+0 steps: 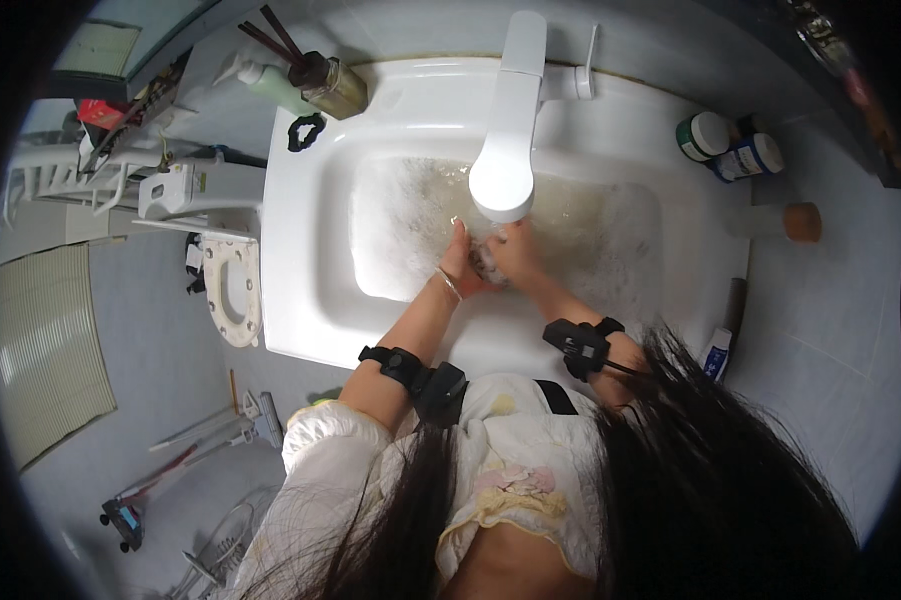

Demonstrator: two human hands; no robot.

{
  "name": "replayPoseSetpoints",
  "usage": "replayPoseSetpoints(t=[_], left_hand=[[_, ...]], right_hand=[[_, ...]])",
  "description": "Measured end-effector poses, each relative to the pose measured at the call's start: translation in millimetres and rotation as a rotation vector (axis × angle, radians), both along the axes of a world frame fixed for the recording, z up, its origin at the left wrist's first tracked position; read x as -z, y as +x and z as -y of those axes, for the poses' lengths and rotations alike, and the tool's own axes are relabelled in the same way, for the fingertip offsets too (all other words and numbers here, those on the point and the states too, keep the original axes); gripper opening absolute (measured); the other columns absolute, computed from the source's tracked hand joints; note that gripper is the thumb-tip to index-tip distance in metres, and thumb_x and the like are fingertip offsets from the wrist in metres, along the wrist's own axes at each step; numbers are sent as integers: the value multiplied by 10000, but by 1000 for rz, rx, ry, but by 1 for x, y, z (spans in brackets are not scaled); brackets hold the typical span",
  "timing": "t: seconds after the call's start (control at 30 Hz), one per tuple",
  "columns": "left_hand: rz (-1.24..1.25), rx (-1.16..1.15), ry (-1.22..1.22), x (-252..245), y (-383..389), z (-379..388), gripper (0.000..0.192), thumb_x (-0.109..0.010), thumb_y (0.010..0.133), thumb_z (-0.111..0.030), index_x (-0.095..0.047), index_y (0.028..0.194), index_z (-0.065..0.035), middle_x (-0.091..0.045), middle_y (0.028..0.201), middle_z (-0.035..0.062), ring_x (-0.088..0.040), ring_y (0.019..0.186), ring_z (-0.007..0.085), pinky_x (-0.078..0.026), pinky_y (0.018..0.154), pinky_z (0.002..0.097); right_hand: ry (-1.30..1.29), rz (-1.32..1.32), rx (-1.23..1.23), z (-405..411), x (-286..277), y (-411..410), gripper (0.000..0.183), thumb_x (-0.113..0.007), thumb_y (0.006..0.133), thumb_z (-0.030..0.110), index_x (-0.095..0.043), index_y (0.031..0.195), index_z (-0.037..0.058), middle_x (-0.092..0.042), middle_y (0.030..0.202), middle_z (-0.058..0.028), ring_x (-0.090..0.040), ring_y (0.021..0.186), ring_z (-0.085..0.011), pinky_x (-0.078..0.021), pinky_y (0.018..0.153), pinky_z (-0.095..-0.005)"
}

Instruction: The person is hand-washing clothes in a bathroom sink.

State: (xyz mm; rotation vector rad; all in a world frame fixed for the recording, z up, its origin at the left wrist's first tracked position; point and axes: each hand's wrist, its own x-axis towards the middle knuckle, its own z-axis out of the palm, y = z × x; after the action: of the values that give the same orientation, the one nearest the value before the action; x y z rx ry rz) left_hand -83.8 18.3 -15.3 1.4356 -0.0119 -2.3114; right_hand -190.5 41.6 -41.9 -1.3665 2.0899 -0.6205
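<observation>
Both my hands are together over a white washbasin [300,315] that holds sudsy, cloudy water [390,225]. My left hand [465,266], with a bracelet at the wrist, is cupped with its thumb pointing up. My right hand [514,251] is bent beside it, just below the spout of the white faucet [503,180]. Between the hands lies something wet and foamy [484,262], too small and covered to identify. The fingers of my right hand are partly hidden by the spout. Whether either hand grips the foamy thing is unclear.
On the basin's back left rim stand a reed diffuser [338,88], a green pump bottle [274,86] and a black hair tie [306,133]. Lidded jars [705,136] stand at the back right, a tube [717,354] at the right edge. A toilet seat [233,292] is at left.
</observation>
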Motion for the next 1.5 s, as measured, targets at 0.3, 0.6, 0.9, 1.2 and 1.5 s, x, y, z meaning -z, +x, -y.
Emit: replayPoseSetpoints(t=[0.3, 0.6, 0.9, 1.2, 1.5], left_hand=[[-780, -175, -109, 10, 8, 13, 396, -342, 862, -400, -472, 1048, -75, -524, 977, 103, -527, 859, 225, -445, 760, 341], [78, -18, 36, 21, -14, 2, 287, -373, 849, -291, -496, 1004, -83, -565, 969, 66, -555, 863, 191, -451, 783, 326], [180, 218, -181, 23, 26, 8, 355, -363, 875, -294, -392, 1147, -67, -459, 1149, 98, -485, 1007, 301, -406, 785, 518], [795, 426, -754, 79, 43, -2, 491, -599, 737, -204, -408, 1181, -110, -478, 1115, 136, -438, 1047, 278, -388, 870, 402], [1117, 655, -1033, 26, 11, 12, 543, -651, 679, -192, -436, 1174, -127, -347, 1234, 154, -391, 1078, 279, -314, 931, 342]], right_hand=[[-413, 138, -247, -14, -73, 32, 191, -604, 687, 231, -539, 676, 52, -508, 701, -116, -531, 709, -295, -431, 603, -405], [87, 45, -61, 20, -9, -9, 146, -548, 732, 212, -555, 765, 70, -542, 868, -165, -536, 807, -316, -432, 726, -414], [-55, 8, 72, 5, 43, -69, 547, -562, 725, 161, -362, 1234, 153, -513, 985, -198, -509, 905, -331, -423, 753, -372], [161, 628, -220, 32, -91, -73, 351, -633, 717, 231, -559, 988, 20, -512, 753, -36, -440, 611, -110, -407, 585, -259], [-78, -70, -259, 35, -23, -65, 210, -595, 707, 117, -564, 912, 85, -504, 924, -112, -462, 938, -259, -365, 822, -353]])
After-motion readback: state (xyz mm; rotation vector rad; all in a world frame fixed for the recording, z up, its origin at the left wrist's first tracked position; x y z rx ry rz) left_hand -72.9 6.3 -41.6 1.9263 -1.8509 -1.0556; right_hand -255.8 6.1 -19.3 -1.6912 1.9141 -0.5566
